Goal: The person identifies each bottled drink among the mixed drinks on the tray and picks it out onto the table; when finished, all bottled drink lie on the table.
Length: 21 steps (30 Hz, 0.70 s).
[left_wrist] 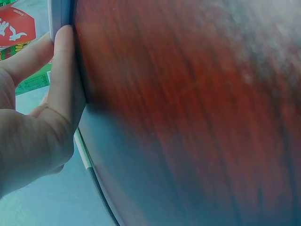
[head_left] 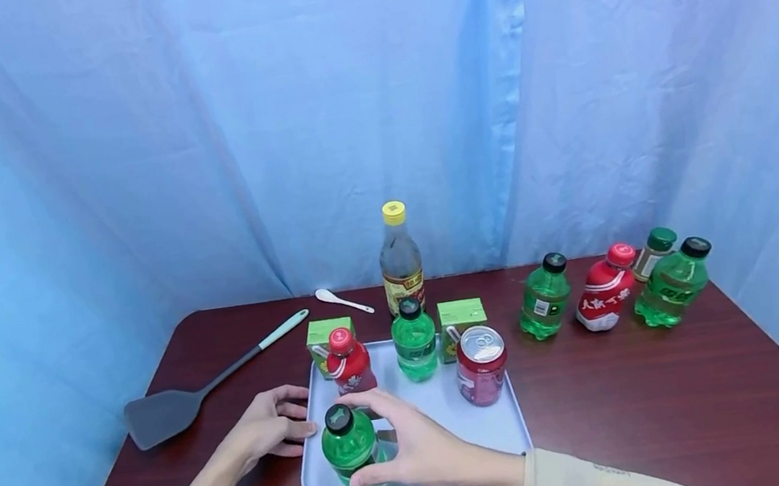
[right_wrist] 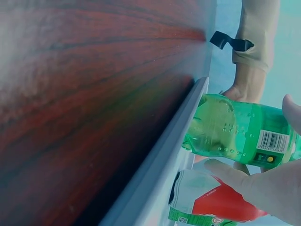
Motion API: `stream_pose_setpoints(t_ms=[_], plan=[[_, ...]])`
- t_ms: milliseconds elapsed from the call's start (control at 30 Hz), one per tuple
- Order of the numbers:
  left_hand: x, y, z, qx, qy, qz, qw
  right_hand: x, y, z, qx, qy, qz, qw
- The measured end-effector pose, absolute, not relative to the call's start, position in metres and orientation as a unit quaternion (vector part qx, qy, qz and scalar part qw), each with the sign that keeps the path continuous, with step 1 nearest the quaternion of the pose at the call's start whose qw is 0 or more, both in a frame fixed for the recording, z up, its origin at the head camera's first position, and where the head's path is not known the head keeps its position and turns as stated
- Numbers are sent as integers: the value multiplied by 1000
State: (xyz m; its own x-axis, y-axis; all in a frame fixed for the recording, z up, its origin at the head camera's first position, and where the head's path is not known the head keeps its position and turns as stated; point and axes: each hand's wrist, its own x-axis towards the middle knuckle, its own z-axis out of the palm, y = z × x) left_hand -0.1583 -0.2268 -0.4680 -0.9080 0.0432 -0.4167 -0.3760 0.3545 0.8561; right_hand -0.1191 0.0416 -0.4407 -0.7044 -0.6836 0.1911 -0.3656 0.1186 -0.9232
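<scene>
Right grip: right hand point(head_left: 425, 445), thumb and fingers curled round one green bottle point(head_left: 350, 446), roughly upright, at the near left corner of the tray point(head_left: 493, 429); base contact unclear. Side hold presumably keeps the bottle level and its cap clear. Left hand point(head_left: 276, 425): fingers loosely bent, touching the tray's left edge, probably to steady it. Pose: right hand extends from lower right, left from lower left.
</scene>
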Motion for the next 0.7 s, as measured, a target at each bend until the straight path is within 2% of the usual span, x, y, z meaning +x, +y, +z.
stream_pose_setpoints(t_ms=[400, 700], plan=[[-158, -229, -468, -104, 802, 559, 183, -123, 37, -442, -388, 740, -539, 106], [-158, -228, -469, -106, 801, 559, 187, -125, 39, -438, -351, 746, -546, 147]])
